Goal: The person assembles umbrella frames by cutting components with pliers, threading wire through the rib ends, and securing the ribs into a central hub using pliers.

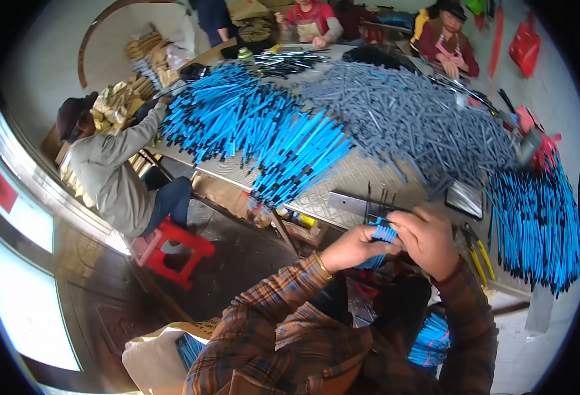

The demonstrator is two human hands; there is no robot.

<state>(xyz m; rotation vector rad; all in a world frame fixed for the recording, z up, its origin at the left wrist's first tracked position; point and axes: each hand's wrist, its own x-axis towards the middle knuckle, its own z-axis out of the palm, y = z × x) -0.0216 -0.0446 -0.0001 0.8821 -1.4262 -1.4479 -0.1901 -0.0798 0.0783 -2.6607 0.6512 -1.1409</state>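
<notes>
While the left hand (355,249) curls around a blue bundle (384,234) of slim pieces, thumb along its upper side, the right hand (429,242) has its fingers bent in at the bundle's right side; whether they pinch it or something thin beside it, I cannot tell. The bundle is held up in front of the person, at the near edge of the table (332,176).

By its look it should be light, fairly stiff lengthwise but with some spring, and its smooth pieces may slide against one another; a wrap around the middle, squeezing from both sides, looks the safest hold, as pinching one end could let the others fan out. Nothing about it suggests much fragility.

Just beyond the hands, near that edge, lies a flat metal plate (350,203) with thin dark rods (380,199) standing by it. To the right, yellow-handled pliers (479,255) lie by the near right corner, next to a dense blue stack (533,220) at the right end. A grey heap (421,118) spreads toward the far edge, and a larger blue pile (227,108) covers the left end, where a co-worker (122,158) sits on a red stool (178,253).
</notes>
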